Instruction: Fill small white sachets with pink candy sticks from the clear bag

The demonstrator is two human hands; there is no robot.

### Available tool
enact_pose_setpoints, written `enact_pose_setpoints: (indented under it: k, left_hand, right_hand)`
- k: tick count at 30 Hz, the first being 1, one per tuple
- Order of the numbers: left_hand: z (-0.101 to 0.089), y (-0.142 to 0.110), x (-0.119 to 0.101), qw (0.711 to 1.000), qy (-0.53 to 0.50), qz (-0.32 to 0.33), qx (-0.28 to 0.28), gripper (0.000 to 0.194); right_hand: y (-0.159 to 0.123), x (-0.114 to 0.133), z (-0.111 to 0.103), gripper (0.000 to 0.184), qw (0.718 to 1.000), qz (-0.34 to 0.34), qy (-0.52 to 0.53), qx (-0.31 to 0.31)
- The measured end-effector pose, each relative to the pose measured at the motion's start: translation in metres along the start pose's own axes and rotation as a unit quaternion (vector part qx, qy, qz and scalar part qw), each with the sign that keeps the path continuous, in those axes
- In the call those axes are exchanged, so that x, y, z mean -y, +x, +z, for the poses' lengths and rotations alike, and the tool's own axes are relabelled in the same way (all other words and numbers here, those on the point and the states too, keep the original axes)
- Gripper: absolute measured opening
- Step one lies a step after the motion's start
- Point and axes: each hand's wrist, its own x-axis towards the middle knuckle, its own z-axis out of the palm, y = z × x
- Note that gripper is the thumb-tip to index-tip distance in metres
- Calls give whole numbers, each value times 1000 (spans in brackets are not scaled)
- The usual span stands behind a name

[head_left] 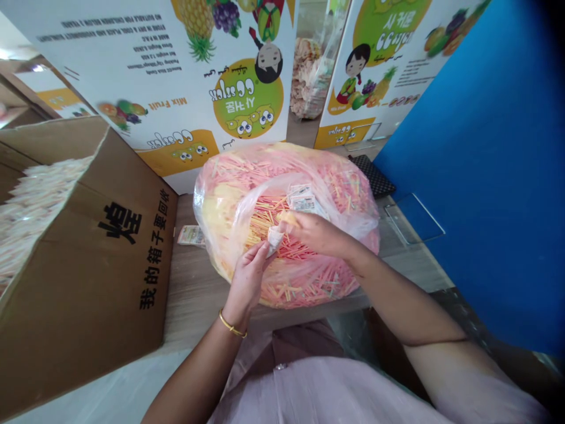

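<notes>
A big clear plastic bag (212, 206) full of thin pink and yellow candy sticks (265, 215) lies open on the table. Over its mouth, my left hand (247, 275) pinches a small white printed packet (275, 237) between thumb and fingers. My right hand (320, 234) is closed on a yellow bunch (288, 218), which looks like candy sticks, right beside the packet's upper end. Whether any sticks are inside the packet I cannot tell. More small printed packets (303, 200) rest on the sticks just beyond my right hand.
On the left stands an open brown carton (83, 282) holding many stacked packets (39, 200). White printed boxes (176, 70) rise behind the bag. A blue panel (481, 176) borders the right, near a dark patterned object (373, 175). Another packet (190, 235) lies left of the bag.
</notes>
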Motion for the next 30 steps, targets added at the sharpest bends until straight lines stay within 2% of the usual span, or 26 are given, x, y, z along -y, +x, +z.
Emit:
enact_pose_setpoints:
  k: [2, 4, 6, 10, 15, 19, 22, 27, 30]
  left_hand:
    - [0, -1, 1, 1000, 6, -1, -2, 38]
    - [1, -2, 2, 1000, 12, -1, 1, 38]
    - [3, -4, 3, 1000, 19, 0, 7, 39]
    - [5, -6, 2, 999, 39, 6, 13, 41]
    - [6, -6, -2, 999, 37, 20, 22, 40]
    - [5, -4, -2, 999, 31, 21, 17, 36]
    - [5, -3, 0, 999, 29, 17, 27, 35]
    - [7, -1, 1, 999, 28, 6, 28, 39]
    - [9, -1, 0, 999, 30, 6, 30, 40]
  right_hand:
    - [5, 3, -6, 49, 985, -6, 159, -63]
    - [10, 11, -6, 54, 956, -4, 263, -132]
    - [14, 19, 0, 58, 935, -8, 297, -193]
    - [15, 28, 22, 63, 929, -21, 269, -254]
    - [9, 18, 38, 58, 941, -95, 266, -184]
    - [5, 7, 37, 47, 954, -67, 266, -121]
    - [2, 3, 32, 47, 962, -34, 261, -77]
    - [1, 5, 24, 60, 978, -65, 151, -128]
    - [3, 7, 25, 56, 975, -62, 152, -150]
